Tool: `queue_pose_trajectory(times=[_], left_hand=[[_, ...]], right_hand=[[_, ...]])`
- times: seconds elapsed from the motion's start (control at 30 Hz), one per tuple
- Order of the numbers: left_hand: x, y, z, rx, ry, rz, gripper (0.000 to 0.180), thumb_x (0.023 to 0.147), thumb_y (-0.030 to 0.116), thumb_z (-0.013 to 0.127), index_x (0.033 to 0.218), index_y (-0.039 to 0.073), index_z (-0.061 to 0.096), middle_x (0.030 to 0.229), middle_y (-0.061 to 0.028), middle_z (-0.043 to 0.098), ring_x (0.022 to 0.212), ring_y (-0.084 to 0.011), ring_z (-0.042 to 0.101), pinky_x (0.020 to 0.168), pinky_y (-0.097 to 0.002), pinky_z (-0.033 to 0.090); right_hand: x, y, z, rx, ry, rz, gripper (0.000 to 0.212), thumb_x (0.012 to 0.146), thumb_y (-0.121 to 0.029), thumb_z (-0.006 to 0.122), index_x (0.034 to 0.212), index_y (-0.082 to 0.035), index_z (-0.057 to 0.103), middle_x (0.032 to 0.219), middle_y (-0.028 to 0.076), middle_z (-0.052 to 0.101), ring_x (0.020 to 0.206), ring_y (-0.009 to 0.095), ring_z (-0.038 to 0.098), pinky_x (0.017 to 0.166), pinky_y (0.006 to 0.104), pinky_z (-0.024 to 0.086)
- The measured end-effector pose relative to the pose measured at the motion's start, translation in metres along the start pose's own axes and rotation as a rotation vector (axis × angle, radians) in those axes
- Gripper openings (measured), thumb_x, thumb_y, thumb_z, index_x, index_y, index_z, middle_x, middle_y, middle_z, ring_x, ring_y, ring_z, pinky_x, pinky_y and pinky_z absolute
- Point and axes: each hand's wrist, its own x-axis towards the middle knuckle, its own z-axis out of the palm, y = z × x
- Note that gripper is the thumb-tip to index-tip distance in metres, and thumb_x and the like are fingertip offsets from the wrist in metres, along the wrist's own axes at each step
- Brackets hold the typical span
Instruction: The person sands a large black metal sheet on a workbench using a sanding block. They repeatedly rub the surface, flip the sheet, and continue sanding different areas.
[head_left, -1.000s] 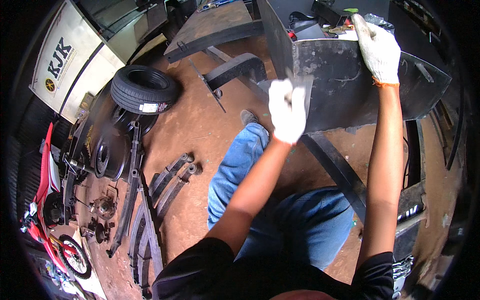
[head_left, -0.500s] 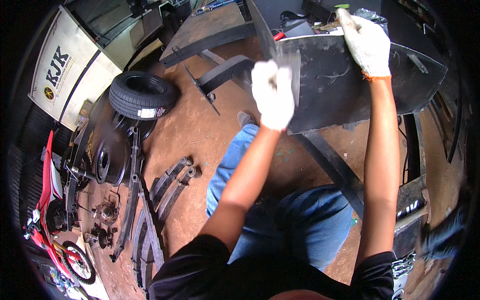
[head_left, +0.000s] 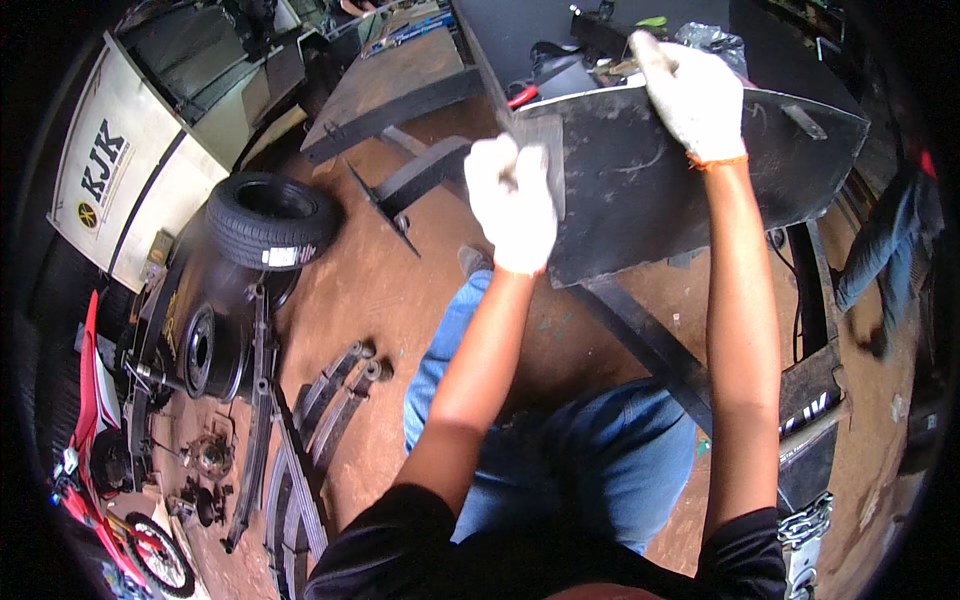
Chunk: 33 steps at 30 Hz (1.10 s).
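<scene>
A black metal panel (head_left: 640, 190) with scuffs and a bare, pale top edge stands tilted in front of me. My right hand (head_left: 695, 100), in a white knit glove with an orange cuff, grips its top edge, fingers curled over the rim. Close by the panel's left edge is my left hand (head_left: 512, 205), gloved too and closed in a fist. Beside it, a blurred flat grey piece (head_left: 543, 150) lies against the panel's left side. Whether my left fingers hold that piece is hidden by the glove and the blur.
Behind the panel, a dark tabletop (head_left: 790, 50) carries clutter and a red-handled tool (head_left: 522, 96). To the left are a tire (head_left: 270, 220), wheel rims (head_left: 215, 345), leaf springs (head_left: 300, 470) and a red motorcycle (head_left: 95, 450). A person's legs (head_left: 890, 250) show at right.
The view has shifted, so the panel and both hands sit further left. My left hand and the grey piece stay by the panel's left edge. A person has come into view at right.
</scene>
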Motion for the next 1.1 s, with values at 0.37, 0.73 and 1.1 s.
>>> queue_pose_trajectory(times=[0.37, 0.73, 1.1], left_hand=[[-0.050, -0.009, -0.019, 0.067, -0.069, -0.141, 0.020, 0.092, 0.005, 0.069, 0.088, 0.008, 0.049, 0.089, -0.0029, 0.047, 0.086, -0.0158, 0.048, 0.082, -0.0328, 0.043], [-0.174, -0.073, -0.052, -0.246, -0.104, -0.435, 0.025, 0.093, 0.012, 0.071, 0.098, 0.007, 0.048, 0.096, -0.0061, 0.048, 0.092, -0.0196, 0.050, 0.085, -0.0347, 0.043], [-0.006, 0.005, -0.007, 0.132, -0.148, -0.081, 0.022, 0.097, 0.011, 0.061, 0.087, 0.007, 0.042, 0.084, -0.0035, 0.037, 0.078, -0.0169, 0.038, 0.073, -0.0348, 0.039]], right_hand=[[-0.001, -0.001, -0.001, 0.037, 0.041, -0.013, 0.059, 0.104, -0.055, 0.042, 0.089, -0.010, 0.076, 0.088, 0.018, 0.073, 0.089, 0.041, 0.070, 0.079, 0.0481, 0.054], [0.002, -0.004, 0.004, -0.005, 0.071, -0.021, 0.060, 0.104, -0.057, 0.041, 0.090, -0.009, 0.075, 0.088, 0.019, 0.073, 0.089, 0.042, 0.069, 0.078, 0.0481, 0.053], [-0.003, -0.012, -0.002, -0.016, 0.141, -0.019, 0.050, 0.102, -0.043, 0.054, 0.072, -0.007, 0.073, 0.069, 0.016, 0.068, 0.063, 0.033, 0.066, 0.062, 0.0456, 0.047]])
